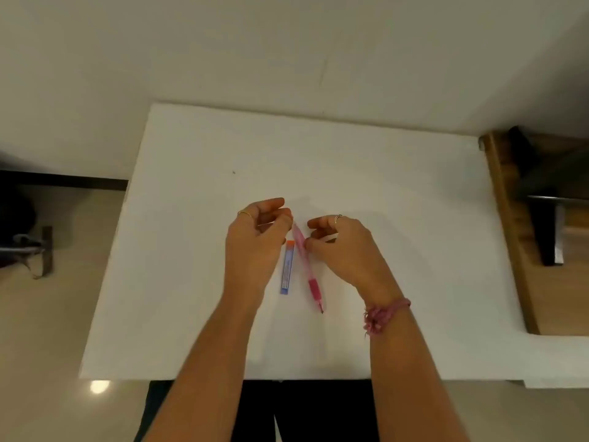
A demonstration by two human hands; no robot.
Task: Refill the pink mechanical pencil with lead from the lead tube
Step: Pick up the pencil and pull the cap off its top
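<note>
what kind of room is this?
Probably a home or office room: a white table against a plain wall, a glossy tiled floor, and wooden furniture on the right.

Lighting's pretty dim and warm here, and my white table point(398, 218) looks evenly lit with hardly any shadows. Whole shot's soft and blurry, edges bend, and one glare spot point(99, 386) shines on the floor point(47, 346).

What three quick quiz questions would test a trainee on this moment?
1. True or false: the lead tube lies on the table, left of the pencil.
2. Which hand pinches the pencil's barrel? A) left hand B) right hand
3. Fill in: the tube's cap is ___.

Key: 1 true. 2 B; the left hand's fingers are at the pencil's far end. 3 orange.
</note>
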